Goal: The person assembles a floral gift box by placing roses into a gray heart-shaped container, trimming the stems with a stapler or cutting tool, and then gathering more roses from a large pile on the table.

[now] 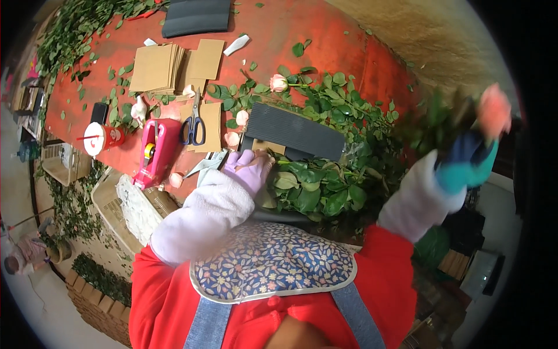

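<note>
My right hand [468, 163], in a teal and dark blue glove, is raised at the right and closed round a pink rose [494, 110]. The rose and its leaves are blurred by motion. Lower on the table, my left hand [251, 170], in a lilac glove with some bare fingers, curls beside a black ribbed sheet [299, 131]; what it grips is hidden. Just right of it lie leafy rose stems [311, 186]. Grey-handled shears [208, 165] lie against its left side. Dark-handled scissors [193, 129] rest on cardboard farther left.
A pink tape dispenser [157, 152] and a red-and-white cup [103, 138] stand on the red table [267, 35]. Stacked cardboard pieces [154, 68] and a black sheet [196, 17] lie farther back. A cut pink rose [278, 82] lies among leaves. A beige basket [107, 195] is at the near left.
</note>
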`<state>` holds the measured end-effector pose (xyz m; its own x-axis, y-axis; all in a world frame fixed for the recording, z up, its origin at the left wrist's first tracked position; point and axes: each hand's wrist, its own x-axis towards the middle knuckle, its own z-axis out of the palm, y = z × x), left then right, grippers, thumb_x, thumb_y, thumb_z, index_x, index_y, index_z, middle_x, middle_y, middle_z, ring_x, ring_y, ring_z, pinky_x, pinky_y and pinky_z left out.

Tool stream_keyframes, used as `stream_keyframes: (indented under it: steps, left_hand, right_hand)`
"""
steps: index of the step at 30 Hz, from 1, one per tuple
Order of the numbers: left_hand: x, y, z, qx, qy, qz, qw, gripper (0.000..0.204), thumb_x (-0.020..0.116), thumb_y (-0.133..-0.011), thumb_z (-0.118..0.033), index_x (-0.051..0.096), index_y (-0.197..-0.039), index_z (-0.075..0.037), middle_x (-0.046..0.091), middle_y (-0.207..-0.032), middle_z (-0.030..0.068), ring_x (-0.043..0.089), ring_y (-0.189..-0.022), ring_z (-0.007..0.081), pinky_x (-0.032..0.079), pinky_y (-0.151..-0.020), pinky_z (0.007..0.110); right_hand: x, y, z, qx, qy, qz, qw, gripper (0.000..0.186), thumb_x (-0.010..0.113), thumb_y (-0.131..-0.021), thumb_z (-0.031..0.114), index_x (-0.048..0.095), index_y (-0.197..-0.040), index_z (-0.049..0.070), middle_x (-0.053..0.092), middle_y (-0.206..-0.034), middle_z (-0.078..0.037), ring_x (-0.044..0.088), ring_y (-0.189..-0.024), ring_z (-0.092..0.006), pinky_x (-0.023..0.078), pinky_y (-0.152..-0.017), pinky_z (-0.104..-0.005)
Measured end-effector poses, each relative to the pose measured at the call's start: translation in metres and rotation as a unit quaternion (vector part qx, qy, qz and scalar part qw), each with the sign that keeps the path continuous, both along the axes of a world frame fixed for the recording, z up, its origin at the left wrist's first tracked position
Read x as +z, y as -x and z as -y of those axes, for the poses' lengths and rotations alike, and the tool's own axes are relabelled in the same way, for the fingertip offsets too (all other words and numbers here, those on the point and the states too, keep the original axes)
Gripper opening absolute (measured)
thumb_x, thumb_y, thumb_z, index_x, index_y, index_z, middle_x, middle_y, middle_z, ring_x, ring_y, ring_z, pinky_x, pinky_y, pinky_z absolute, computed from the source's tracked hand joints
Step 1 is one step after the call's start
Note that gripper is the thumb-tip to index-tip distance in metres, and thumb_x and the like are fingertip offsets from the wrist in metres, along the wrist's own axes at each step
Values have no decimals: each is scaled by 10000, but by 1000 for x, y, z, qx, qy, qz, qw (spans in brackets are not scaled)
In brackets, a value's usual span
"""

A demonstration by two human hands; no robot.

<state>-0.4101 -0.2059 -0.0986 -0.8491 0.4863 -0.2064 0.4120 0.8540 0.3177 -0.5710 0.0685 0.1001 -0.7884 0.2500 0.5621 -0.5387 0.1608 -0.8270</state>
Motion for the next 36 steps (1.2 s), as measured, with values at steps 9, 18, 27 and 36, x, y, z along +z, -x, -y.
stream_keyframes:
  steps: [9, 18, 27, 36]
  left_hand:
    - [-9, -10, -2, 4, 25, -88, 996, 272, 573, -831, -266, 670, -1065, -166, 622, -1030, 28, 527, -1061, 221, 396, -900, 394]
    - [-28, -7, -2, -14, 82, -27, 996, 492, 588, -855, -324, 555, -1333, -212, 581, -1217, 7, 508, -1102, 226, 373, -954, 418]
    - [-12, 5, -1, 1, 28, 12, 1000, 439, 599, -841, -316, 619, -1269, -220, 523, -1333, 31, 488, -1150, 249, 366, -976, 415]
    - [1, 12, -3, -43, 86, 29, 995, 565, 657, -765, -331, 569, -1310, -210, 497, -1371, 48, 419, -1237, 289, 321, -975, 463]
  right_hand:
    - [-168, -116, 73, 182, -724, -5, 665, 339, 541, -853, 153, 550, -1186, 87, 623, -840, -57, 665, -696, -233, 497, -599, -396]
    - [-271, -119, 80, 128, -716, 92, 680, 318, 528, -880, 173, 546, -1188, 96, 641, -892, -61, 675, -814, -297, 498, -497, -506]
    - [-255, -122, 92, 136, -741, 170, 635, 354, 541, -893, 207, 553, -1240, 136, 620, -1105, -120, 647, -920, -385, 508, -580, -587]
    - [-198, -147, 90, 146, -779, 161, 588, 502, 580, -873, 264, 508, -1345, 107, 561, -1242, -104, 633, -900, -322, 514, -662, -492]
